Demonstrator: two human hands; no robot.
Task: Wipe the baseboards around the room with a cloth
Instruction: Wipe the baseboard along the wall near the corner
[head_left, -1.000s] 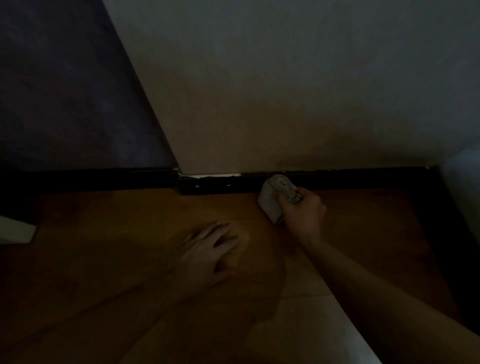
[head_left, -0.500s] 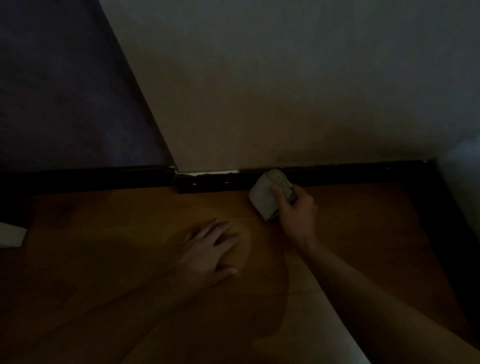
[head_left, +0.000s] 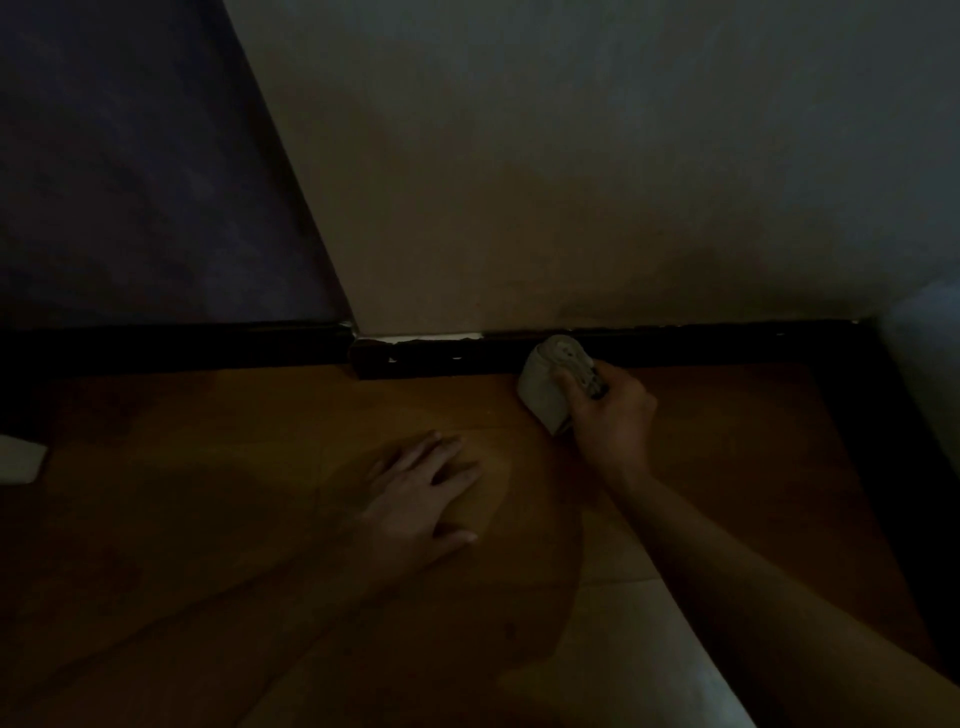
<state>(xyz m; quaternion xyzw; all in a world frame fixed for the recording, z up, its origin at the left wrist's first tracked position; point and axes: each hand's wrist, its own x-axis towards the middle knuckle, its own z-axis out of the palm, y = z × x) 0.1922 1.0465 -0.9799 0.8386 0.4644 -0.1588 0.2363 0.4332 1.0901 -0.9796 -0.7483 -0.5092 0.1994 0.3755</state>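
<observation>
Against the dark baseboard (head_left: 675, 345), right hand (head_left: 613, 415) clutching folded cloth (head_left: 545, 389), left hand (head_left: 421, 499) flat, fingers spread

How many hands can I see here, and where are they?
2. The left hand lies flat on the wooden floor. The right hand holds a cloth against the dark baseboard. No other hand shows.

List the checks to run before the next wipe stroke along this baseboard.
1. Grip on cloth: ok, fingers of the right hand curl round it.
2. Contact with baseboard: ok, the cloth's top end meets the dark strip.
3. Brace: ok, left hand flat on the floor.
4. Smooth path leftward: not ok, chipped patch near the corner.
5. Dust remaining on baseboard: cannot tell, too dark.
</observation>
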